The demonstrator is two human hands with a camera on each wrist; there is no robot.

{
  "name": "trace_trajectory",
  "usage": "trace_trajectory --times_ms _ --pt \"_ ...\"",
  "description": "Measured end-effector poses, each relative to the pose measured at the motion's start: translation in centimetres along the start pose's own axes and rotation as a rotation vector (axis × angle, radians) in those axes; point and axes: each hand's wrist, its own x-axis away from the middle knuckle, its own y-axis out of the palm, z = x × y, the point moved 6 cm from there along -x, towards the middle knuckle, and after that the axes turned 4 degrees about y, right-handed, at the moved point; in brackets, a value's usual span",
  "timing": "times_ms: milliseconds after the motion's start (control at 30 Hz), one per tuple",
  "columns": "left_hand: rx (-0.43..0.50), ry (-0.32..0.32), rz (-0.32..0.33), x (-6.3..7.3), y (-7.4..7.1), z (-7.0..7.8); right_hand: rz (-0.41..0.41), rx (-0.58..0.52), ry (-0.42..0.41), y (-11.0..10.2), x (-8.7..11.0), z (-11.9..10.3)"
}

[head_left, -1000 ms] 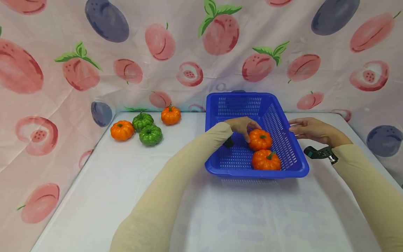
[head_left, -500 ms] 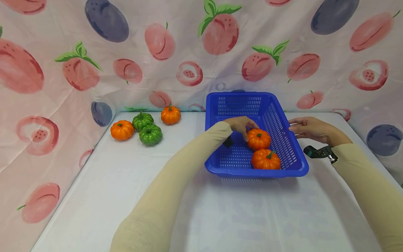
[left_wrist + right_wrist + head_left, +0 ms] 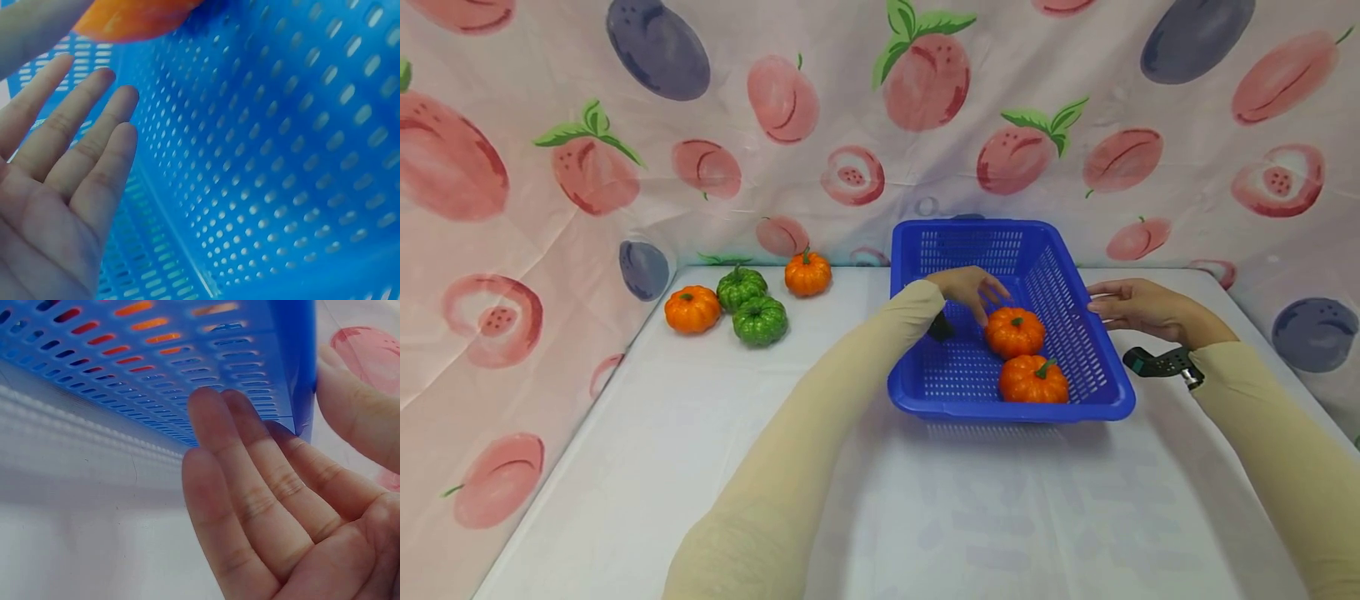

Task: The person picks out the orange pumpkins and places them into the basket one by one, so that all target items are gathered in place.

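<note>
A blue perforated plastic basket [image 3: 1000, 411] stands on the table, right of centre. Inside it, one orange mini pumpkin [image 3: 1014, 333] sits just behind another orange pumpkin [image 3: 1033, 380] against the right side. My left hand [image 3: 972, 290] hovers in the basket, behind and left of the rear pumpkin. The left wrist view shows that palm [image 3: 47, 206] bare, fingers spread and fairly straight, an orange pumpkin [image 3: 137, 19] partly visible above. Outside the basket's right wall, my right hand [image 3: 1150, 310] rests its loosely extended fingers [image 3: 244, 481] against the wall and rim.
At the back left of the white-covered table [image 3: 625, 467] are two green pumpkins [image 3: 760, 321], with an orange pumpkin [image 3: 692, 309] to their left and another orange pumpkin [image 3: 807, 273] to their right. A fruit-print cloth [image 3: 820, 100] hangs behind and at the sides.
My left hand has let go of the rear orange pumpkin and drawn back up and left. That pumpkin has shifted slightly left. The right hand has stayed at the basket's rim.
</note>
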Motion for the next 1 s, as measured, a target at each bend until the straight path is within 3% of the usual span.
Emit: trace_trajectory --times_ms 400,667,1000 --pt "0.048 0.057 -0.006 1.5 -1.8 0.5 -0.011 -0.037 0.009 0.1 0.0 0.0" --pt "0.178 0.116 0.001 2.5 -2.9 0.2 -0.007 -0.047 -0.004 0.1 0.1 0.0" --pt "0.279 0.190 0.101 4.1 -4.6 0.5 0.010 -0.029 -0.003 0.1 0.2 -0.1"
